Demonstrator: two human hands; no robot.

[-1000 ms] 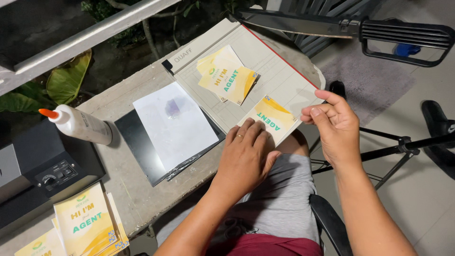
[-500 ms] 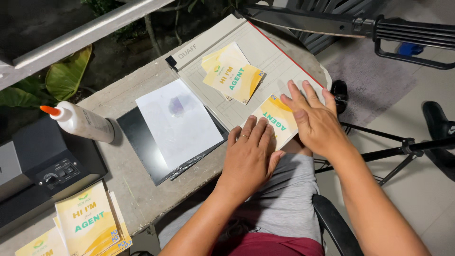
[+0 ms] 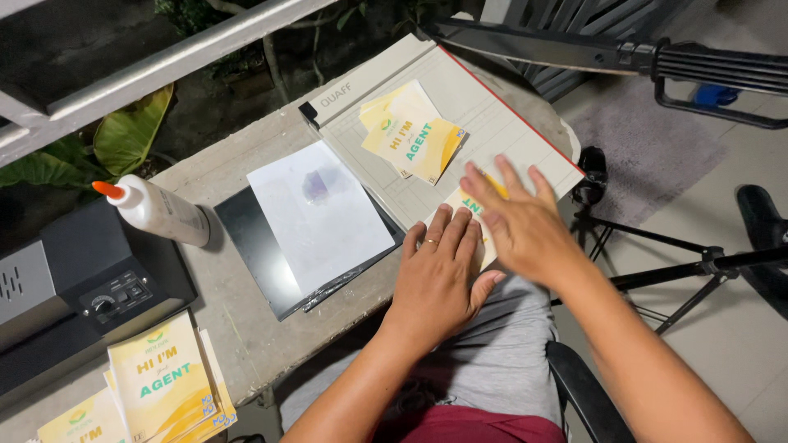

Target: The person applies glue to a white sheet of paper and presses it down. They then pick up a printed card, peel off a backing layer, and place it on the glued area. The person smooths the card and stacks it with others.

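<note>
Since half a second ago, the right hand point(image 3: 521, 226) has been slid further over the yellow card point(image 3: 466, 203), so that most of the card is now covered; a second ago that hand was only pinching the card's right edge. It is now laid flat with the fingers spread wide, nothing gripped. The left hand point(image 3: 439, 275) is kept where it was, pressed flat and open on the card's near end, at the front edge of the paper trimmer point(image 3: 492, 123).

One card is seen under the hands. One loose stack of yellow cards point(image 3: 410, 135) is left on the trimmer bed; how many it holds cannot be told. One glue bottle point(image 3: 156, 212) with an orange tip is laid on its side, one white sheet point(image 3: 316, 215) is set on one dark folder point(image 3: 258, 262), and one black laminator point(image 3: 82, 287) is placed at the left, with a pile of yellow leaflets point(image 3: 160, 381) just before it.

The worktop point(image 3: 238, 324) is a bare grey slab. A railing point(image 3: 164, 53), leaves and a tiled floor point(image 3: 739, 328) are seen around it.
</note>
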